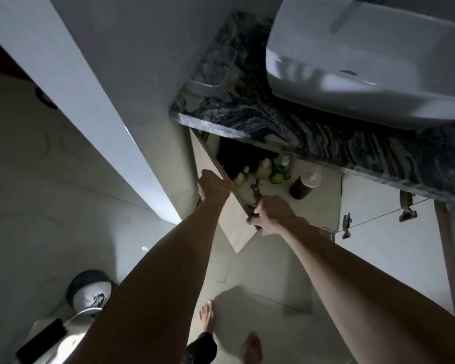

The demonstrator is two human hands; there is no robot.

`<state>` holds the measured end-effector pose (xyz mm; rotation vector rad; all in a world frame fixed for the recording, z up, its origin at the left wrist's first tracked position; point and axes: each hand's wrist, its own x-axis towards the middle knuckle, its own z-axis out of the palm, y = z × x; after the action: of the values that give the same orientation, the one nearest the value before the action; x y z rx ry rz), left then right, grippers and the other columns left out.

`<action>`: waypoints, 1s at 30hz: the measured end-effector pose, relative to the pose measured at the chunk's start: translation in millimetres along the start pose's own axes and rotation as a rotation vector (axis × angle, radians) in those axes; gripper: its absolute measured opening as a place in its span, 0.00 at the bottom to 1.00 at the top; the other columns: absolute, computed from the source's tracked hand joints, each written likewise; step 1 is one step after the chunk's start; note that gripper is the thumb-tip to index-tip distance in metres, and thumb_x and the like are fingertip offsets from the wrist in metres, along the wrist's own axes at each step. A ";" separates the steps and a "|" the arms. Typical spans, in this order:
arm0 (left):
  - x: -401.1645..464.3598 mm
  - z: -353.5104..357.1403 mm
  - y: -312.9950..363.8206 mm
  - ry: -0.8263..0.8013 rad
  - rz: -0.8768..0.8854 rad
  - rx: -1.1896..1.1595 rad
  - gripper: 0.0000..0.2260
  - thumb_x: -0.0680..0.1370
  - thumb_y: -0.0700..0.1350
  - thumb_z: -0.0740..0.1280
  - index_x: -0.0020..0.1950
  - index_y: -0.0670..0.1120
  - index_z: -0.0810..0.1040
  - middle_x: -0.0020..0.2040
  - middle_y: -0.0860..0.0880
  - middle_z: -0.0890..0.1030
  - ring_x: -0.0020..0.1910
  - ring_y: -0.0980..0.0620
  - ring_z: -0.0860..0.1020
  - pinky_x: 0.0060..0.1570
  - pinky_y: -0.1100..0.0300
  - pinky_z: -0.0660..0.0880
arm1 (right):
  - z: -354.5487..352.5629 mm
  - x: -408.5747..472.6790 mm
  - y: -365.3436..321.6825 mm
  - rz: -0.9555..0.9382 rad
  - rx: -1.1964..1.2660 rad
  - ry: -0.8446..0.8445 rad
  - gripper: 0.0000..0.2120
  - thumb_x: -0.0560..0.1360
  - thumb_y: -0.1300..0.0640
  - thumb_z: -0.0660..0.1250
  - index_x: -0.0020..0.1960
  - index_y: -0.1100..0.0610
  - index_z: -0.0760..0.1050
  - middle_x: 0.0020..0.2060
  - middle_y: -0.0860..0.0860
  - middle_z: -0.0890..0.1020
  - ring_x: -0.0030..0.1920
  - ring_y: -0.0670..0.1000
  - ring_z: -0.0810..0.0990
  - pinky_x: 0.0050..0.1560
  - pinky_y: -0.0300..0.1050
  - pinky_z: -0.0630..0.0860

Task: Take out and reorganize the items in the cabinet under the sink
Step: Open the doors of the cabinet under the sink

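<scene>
We look down into a dim bathroom with pale, glossy floor tiles (260, 271) and plain white walls (132, 48). A white column (71, 82) runs slantwise down the left. At upper right we see a white basin (365, 74) sitting on a dark marbled countertop (247, 111), with a small clear tray (216, 74) beside it. At lower left a round dark-and-white object (90, 292) lies near a white fixture (69, 337); light pools there

Open cabinet (310, 206) under sink, bottles (263, 172) standing upright inside
</scene>
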<state>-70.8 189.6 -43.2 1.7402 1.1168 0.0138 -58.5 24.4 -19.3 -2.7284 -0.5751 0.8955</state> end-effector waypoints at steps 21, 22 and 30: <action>55.7 -160.2 -49.0 -0.158 -0.184 0.201 0.07 0.69 0.35 0.69 0.46 0.34 0.81 0.41 0.37 0.85 0.37 0.39 0.85 0.38 0.42 0.83 | 107.3 8.5 -226.0 -0.084 0.217 -0.222 0.12 0.77 0.50 0.71 0.49 0.59 0.80 0.36 0.50 0.84 0.31 0.47 0.80 0.36 0.40 0.78; 58.2 -163.3 -48.4 -0.138 -0.172 0.227 0.06 0.69 0.35 0.69 0.44 0.35 0.80 0.43 0.38 0.85 0.39 0.39 0.85 0.40 0.42 0.83 | 108.3 10.0 -232.3 -0.094 0.231 -0.201 0.12 0.77 0.50 0.70 0.49 0.60 0.78 0.33 0.49 0.80 0.29 0.46 0.76 0.31 0.37 0.73; 59.1 -179.3 -41.7 -0.039 -0.019 0.570 0.01 0.77 0.41 0.64 0.46 0.44 0.72 0.57 0.39 0.81 0.57 0.39 0.80 0.50 0.51 0.76 | 122.9 10.5 -261.5 -0.151 0.215 -0.114 0.14 0.79 0.54 0.67 0.59 0.64 0.77 0.53 0.59 0.83 0.55 0.60 0.83 0.51 0.47 0.77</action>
<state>-151.5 363.2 -16.4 2.2163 1.1804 -0.3820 -202.9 274.2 -39.7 -2.4213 -0.6555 1.0150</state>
